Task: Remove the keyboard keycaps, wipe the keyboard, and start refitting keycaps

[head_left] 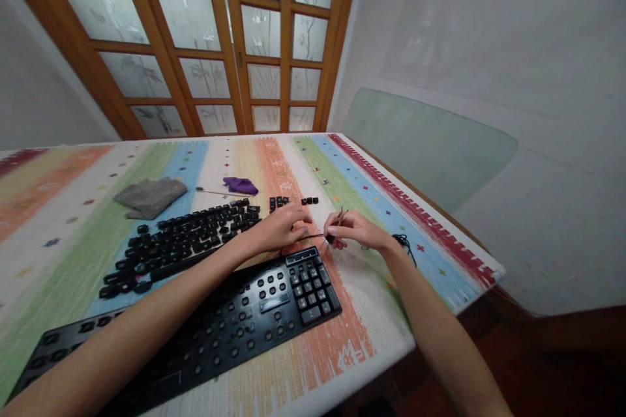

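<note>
Pinch held just past the keyboard's corner

We had the right hand (355, 229) in close, fingertips narrowed on a small black piece (330, 238), likely a keycap, with thin brown prongs (341, 214) poking up from the grip! Just beside it, the left hand (284, 227) curled loosely; whether it held anything, we couldn't tell. Down on the keyboard (244, 322), the number pad (309, 283) wore its caps, the main section mostly bare, loose keycaps (171, 234) massed beyond. We judged this as single-cap handling, and the next move called for a firm pinch and a steady second hand.
</note>
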`<action>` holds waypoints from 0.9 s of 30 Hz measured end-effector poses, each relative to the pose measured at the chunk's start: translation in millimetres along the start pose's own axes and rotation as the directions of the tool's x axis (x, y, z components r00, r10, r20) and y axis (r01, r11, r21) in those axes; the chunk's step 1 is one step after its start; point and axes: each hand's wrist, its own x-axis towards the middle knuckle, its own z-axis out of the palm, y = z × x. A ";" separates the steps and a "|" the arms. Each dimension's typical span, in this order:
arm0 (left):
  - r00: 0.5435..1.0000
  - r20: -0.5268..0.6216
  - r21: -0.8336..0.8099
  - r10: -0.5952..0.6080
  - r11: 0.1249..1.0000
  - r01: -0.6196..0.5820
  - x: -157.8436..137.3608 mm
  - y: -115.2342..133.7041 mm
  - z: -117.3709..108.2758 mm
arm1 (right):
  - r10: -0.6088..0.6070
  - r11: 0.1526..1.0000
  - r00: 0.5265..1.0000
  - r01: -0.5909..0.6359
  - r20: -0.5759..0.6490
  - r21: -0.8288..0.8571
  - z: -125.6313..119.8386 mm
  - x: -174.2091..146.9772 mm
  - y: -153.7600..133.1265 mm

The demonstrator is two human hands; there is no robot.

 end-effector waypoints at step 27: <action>0.987 0.157 -0.142 -0.012 0.989 0.035 -43.5 34.6 -2.1 | 0.058 0.932 0.978 -0.125 -0.201 -0.341 39.1 11.8 -7.0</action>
